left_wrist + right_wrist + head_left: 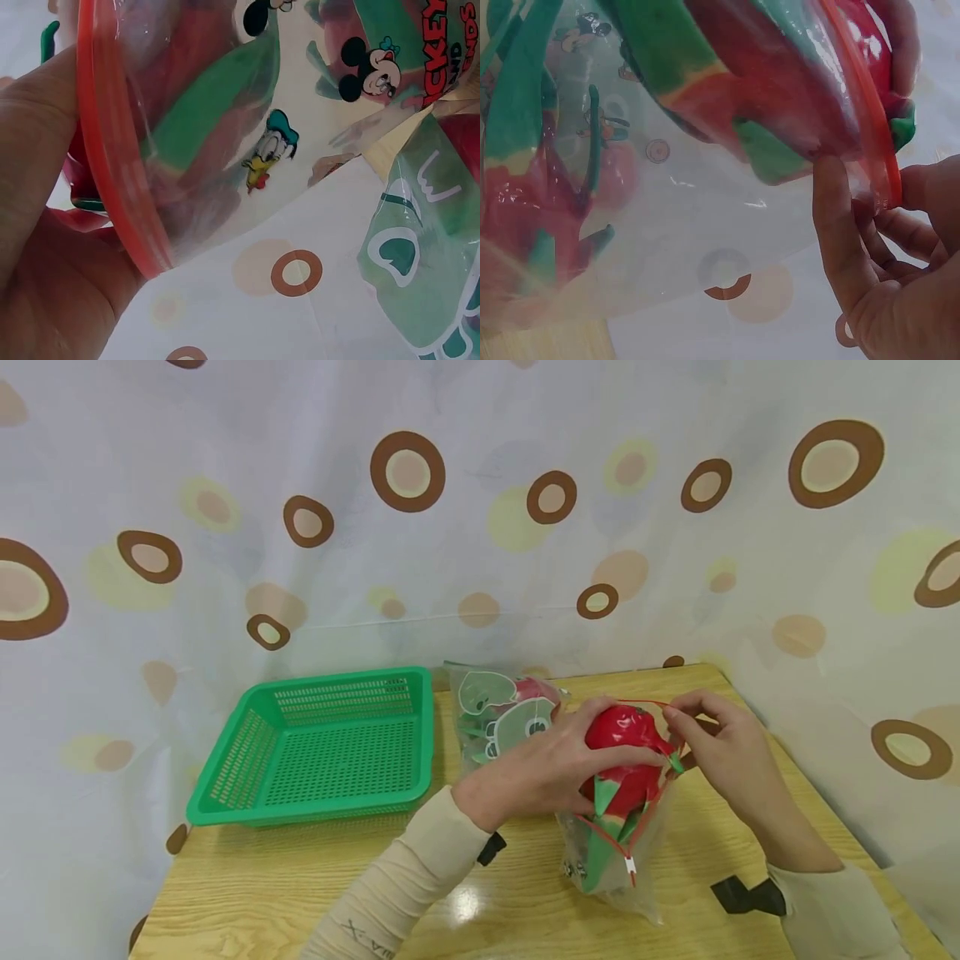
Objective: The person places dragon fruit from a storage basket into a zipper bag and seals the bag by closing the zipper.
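Observation:
A red dragon fruit (pixel 626 727) with green scales sits in the mouth of a clear zip bag (pixel 637 897). My left hand (pixel 551 764) grips the fruit, its fingers spread around the red skin. At the opposite side of the mouth, my right hand (pixel 723 752) pinches the bag's red zip rim (pixel 881 142) between thumb and fingers. A white slider (pixel 630 865) hangs at the near end of the rim. Cartoon figures (pixel 270 150) are printed on the plastic. Through it, a second dragon fruit (pixel 532 210) shows in the right wrist view.
Behind my left hand lies another printed bag (pixel 480 693) with something red inside. A green plastic basket (pixel 307 814) stands at the left on the wooden table (pixel 247 885). A patterned curtain (pixel 480 527) hangs along the back and right.

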Demonstrator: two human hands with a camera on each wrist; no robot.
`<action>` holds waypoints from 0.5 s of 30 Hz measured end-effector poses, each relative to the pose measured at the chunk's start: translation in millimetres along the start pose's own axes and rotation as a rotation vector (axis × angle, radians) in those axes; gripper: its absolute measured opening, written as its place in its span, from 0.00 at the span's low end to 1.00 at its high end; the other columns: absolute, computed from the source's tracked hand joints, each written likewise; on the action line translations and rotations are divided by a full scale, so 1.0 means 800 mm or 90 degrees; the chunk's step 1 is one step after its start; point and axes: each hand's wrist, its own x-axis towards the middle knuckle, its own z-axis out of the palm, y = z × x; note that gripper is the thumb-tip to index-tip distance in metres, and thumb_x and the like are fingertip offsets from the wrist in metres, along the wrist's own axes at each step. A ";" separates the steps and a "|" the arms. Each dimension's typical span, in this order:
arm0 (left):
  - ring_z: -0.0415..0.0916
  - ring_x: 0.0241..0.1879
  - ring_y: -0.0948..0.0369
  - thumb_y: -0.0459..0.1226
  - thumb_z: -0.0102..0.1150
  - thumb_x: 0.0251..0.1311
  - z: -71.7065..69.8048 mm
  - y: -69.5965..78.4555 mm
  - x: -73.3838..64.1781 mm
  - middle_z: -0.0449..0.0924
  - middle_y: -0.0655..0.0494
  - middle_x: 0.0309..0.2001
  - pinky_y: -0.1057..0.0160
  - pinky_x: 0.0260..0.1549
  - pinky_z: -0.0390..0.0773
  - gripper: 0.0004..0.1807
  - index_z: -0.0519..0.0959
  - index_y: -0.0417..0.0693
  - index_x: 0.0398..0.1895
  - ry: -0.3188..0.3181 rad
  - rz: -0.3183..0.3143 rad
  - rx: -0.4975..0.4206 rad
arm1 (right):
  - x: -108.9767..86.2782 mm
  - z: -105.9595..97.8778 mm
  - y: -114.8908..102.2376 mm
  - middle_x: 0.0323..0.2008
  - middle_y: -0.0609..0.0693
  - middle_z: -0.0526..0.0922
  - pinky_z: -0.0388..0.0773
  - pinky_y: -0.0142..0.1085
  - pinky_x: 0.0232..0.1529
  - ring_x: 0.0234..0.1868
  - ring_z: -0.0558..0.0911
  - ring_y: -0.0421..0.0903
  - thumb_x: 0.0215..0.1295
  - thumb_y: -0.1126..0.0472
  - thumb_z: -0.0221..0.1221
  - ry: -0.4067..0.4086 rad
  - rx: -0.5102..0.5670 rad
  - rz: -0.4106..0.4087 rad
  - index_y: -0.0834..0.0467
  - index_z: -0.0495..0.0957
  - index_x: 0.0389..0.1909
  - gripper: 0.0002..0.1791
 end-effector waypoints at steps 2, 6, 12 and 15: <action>0.53 0.71 0.58 0.54 0.75 0.47 0.001 0.001 0.001 0.51 0.49 0.72 0.72 0.54 0.77 0.46 0.65 0.68 0.71 -0.010 -0.009 0.011 | -0.001 0.000 0.000 0.30 0.45 0.77 0.84 0.35 0.25 0.23 0.81 0.40 0.73 0.57 0.56 0.001 0.003 -0.004 0.61 0.76 0.43 0.10; 0.56 0.69 0.58 0.55 0.75 0.46 0.002 0.002 0.004 0.57 0.50 0.70 0.70 0.54 0.77 0.46 0.66 0.65 0.71 -0.021 -0.019 0.030 | -0.001 0.000 -0.001 0.30 0.45 0.77 0.84 0.36 0.25 0.23 0.81 0.42 0.73 0.57 0.56 -0.003 0.010 -0.006 0.61 0.76 0.43 0.10; 0.56 0.69 0.58 0.51 0.77 0.47 0.002 0.006 0.005 0.60 0.52 0.68 0.68 0.55 0.78 0.45 0.64 0.66 0.70 -0.030 -0.049 0.016 | -0.002 0.000 -0.001 0.32 0.44 0.76 0.84 0.35 0.25 0.24 0.81 0.41 0.72 0.58 0.57 -0.002 0.008 -0.001 0.61 0.77 0.44 0.10; 0.58 0.69 0.57 0.49 0.76 0.48 0.003 0.008 0.003 0.62 0.50 0.68 0.67 0.56 0.78 0.46 0.63 0.66 0.71 -0.030 -0.065 0.037 | -0.001 0.001 -0.002 0.31 0.45 0.77 0.84 0.35 0.24 0.23 0.80 0.43 0.72 0.58 0.58 0.000 0.002 -0.003 0.61 0.78 0.44 0.10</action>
